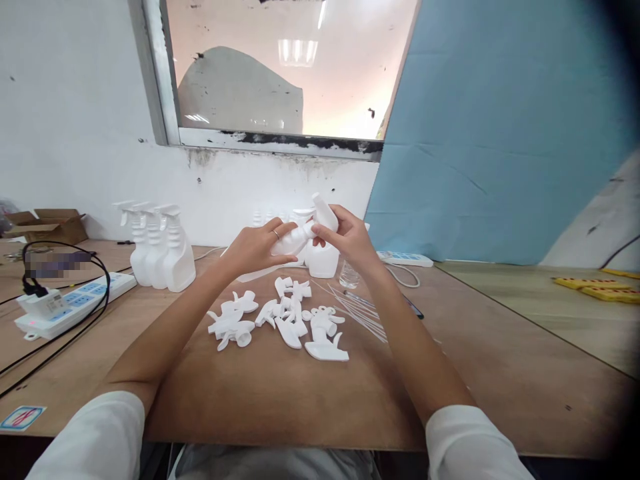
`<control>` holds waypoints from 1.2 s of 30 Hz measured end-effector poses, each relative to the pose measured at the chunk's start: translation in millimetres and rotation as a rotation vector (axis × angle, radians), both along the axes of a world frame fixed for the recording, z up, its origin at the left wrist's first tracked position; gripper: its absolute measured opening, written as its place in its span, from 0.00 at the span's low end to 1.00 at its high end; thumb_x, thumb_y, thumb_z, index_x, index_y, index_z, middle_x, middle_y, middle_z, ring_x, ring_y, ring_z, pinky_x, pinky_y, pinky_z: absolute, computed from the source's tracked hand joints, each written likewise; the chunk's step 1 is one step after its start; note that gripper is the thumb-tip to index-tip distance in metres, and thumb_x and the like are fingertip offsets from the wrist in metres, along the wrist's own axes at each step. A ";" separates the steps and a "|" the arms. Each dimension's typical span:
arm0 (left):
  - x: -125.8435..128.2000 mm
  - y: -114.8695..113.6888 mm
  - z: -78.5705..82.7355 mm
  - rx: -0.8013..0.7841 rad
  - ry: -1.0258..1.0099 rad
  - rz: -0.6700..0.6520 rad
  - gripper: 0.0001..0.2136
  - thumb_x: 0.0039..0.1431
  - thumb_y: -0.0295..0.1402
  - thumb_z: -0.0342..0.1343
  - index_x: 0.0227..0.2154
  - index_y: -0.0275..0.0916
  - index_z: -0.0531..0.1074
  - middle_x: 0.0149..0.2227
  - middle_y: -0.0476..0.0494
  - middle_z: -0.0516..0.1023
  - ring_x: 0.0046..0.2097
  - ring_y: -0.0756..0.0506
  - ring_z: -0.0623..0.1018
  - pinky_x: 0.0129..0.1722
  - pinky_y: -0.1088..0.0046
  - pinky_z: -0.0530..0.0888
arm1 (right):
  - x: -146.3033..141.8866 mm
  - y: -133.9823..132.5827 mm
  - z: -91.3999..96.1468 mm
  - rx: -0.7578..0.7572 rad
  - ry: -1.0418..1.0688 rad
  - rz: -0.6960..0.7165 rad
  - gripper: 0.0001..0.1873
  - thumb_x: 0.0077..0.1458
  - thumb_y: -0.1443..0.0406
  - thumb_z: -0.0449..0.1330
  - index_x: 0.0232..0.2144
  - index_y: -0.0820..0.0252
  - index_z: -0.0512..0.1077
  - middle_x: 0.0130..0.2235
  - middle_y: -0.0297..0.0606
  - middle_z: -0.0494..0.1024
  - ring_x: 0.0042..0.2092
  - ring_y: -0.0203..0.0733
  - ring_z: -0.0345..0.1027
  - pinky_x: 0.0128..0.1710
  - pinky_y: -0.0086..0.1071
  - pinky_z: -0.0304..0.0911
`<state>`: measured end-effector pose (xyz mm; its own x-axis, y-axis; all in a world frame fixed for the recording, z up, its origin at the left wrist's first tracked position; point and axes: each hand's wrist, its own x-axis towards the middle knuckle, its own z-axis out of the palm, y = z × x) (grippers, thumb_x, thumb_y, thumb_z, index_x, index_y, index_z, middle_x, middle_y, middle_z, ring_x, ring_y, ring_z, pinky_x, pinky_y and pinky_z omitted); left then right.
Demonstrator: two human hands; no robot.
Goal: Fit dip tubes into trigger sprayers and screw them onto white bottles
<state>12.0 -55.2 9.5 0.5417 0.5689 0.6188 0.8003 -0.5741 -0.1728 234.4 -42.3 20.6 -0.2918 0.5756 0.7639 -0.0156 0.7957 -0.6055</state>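
Left hand [257, 245] wrapped around body of white spray bottle [293, 239], held tilted in the air above loose trigger parts [280, 320]. Right hand [347, 239] pinching trigger head [324, 215] at the bottle's neck, thumb and fingers closed on it. Behind the parts: another white bottle [323, 261]. Left of the parts: three finished spray bottles [157, 250], power strip [75, 303]. Right of them: thin dip tubes [357, 308] on table [500, 373].

A scuffed white wall [75, 133] with a window [290, 67], a blue panel [500, 133], and a wooden table [280, 393]
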 end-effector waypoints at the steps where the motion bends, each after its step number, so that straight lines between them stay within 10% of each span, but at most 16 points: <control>1: 0.1 0.4 -0.3 -0.008 -0.019 -0.015 0.27 0.60 0.52 0.55 0.58 0.46 0.61 0.50 0.43 0.71 0.33 0.46 0.76 0.27 0.73 0.63 | -1.6 0.4 -1.1 -0.016 0.012 0.011 0.16 0.51 0.59 0.67 0.40 0.59 0.70 0.32 0.31 0.72 0.27 0.33 0.68 0.25 0.29 0.64; 7: 1.6 10.1 -5.9 -0.122 -0.277 -0.158 0.32 0.52 0.50 0.63 0.57 0.46 0.61 0.49 0.45 0.73 0.42 0.43 0.77 0.37 0.70 0.70 | -10.5 9.3 -10.1 -0.135 0.172 0.083 0.18 0.47 0.59 0.70 0.37 0.60 0.70 0.29 0.30 0.72 0.27 0.33 0.66 0.25 0.29 0.62; 12: 10.9 10.8 -14.5 -0.156 -0.524 -0.253 0.45 0.42 0.47 0.70 0.61 0.45 0.54 0.46 0.44 0.72 0.30 0.49 0.75 0.32 0.71 0.70 | -18.6 8.4 -12.6 -0.249 0.269 0.145 0.20 0.42 0.58 0.72 0.35 0.60 0.72 0.32 0.33 0.75 0.34 0.36 0.68 0.34 0.32 0.66; 22: 26.3 -7.3 -15.7 -0.251 -0.650 -0.371 0.50 0.42 0.42 0.71 0.64 0.48 0.46 0.45 0.44 0.72 0.27 0.51 0.73 0.30 0.73 0.71 | -47.6 6.2 -34.2 -0.257 0.382 0.259 0.19 0.55 0.50 0.62 0.40 0.57 0.68 0.37 0.36 0.76 0.42 0.40 0.71 0.40 0.32 0.69; 32: -0.6 -19.5 11.8 -0.237 -0.730 -0.296 0.22 0.56 0.44 0.61 0.50 0.42 0.65 0.30 0.50 0.74 0.27 0.50 0.76 0.27 0.76 0.72 | -58.7 -17.3 -40.6 -0.305 0.264 0.377 0.18 0.58 0.50 0.60 0.38 0.58 0.66 0.30 0.32 0.71 0.28 0.33 0.65 0.26 0.27 0.64; 36: -13.4 -18.5 18.8 -0.173 -0.818 -0.393 0.19 0.58 0.44 0.59 0.49 0.42 0.68 0.40 0.45 0.75 0.34 0.50 0.77 0.28 0.78 0.74 | -69.2 -26.8 -48.4 -0.312 0.136 0.480 0.17 0.59 0.51 0.59 0.37 0.59 0.65 0.31 0.34 0.71 0.28 0.33 0.65 0.26 0.28 0.65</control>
